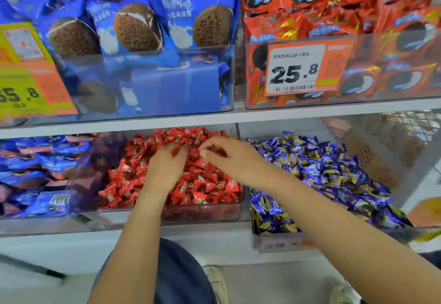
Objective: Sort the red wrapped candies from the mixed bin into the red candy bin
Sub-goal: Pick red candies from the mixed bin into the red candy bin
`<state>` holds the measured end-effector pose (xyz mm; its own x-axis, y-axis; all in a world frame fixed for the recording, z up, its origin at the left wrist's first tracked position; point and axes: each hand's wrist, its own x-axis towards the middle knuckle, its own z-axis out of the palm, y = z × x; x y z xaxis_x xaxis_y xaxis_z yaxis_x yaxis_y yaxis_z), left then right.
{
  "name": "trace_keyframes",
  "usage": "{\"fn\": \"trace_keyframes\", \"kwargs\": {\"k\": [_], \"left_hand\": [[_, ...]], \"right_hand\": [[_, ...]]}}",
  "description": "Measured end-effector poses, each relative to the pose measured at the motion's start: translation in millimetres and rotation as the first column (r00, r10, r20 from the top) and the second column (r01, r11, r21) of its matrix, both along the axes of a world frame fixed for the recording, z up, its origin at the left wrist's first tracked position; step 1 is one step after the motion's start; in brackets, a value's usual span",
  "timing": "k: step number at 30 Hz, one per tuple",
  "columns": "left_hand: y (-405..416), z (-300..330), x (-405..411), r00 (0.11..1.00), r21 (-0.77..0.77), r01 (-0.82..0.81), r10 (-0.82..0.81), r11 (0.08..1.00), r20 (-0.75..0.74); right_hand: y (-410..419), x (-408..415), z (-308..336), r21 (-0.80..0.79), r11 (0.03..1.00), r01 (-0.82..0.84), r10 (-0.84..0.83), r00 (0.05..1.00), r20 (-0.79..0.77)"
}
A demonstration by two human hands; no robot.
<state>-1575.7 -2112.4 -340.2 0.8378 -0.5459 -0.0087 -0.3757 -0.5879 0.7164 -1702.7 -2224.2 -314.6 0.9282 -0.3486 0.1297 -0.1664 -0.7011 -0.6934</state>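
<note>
Your left hand (165,164) and right hand (229,158) hover over the red candy bin (202,213), heaped with red wrapped candies (202,184). Both hands' fingers curl loosely; whether they grip anything cannot be told. The neighbouring bin (274,237) holds blue-and-gold candies (322,179).

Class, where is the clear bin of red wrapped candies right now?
In the head view, the clear bin of red wrapped candies sits mid lower shelf, left of the blue-and-gold wrapped candies.

White metal shop shelves (119,125) carry clear plastic bins (167,103) above a pale grey floor (274,287) under bright light.
</note>
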Motion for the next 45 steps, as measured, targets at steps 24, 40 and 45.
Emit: {"fn": "trace_keyframes", "kwargs": {"k": [24, 40, 45], "left_hand": [[-108, -11, -91, 0.964, 0.09, 0.258, -0.263, 0.962, 0.046], [-103, -12, -87, 0.951, 0.088, 0.292, -0.299, 0.952, 0.074], [-101, -12, -88, 0.95, 0.086, 0.3, -0.306, 0.95, 0.067]], "right_hand": [[-165, -101, -65, -0.015, 0.902, 0.431, -0.343, 0.695, -0.631], [-112, -115, -55, 0.186, 0.981, -0.057, 0.132, 0.898, -0.42], [-136, -141, -24, 0.283, 0.956, 0.073, 0.074, 0.876, -0.477]]}}
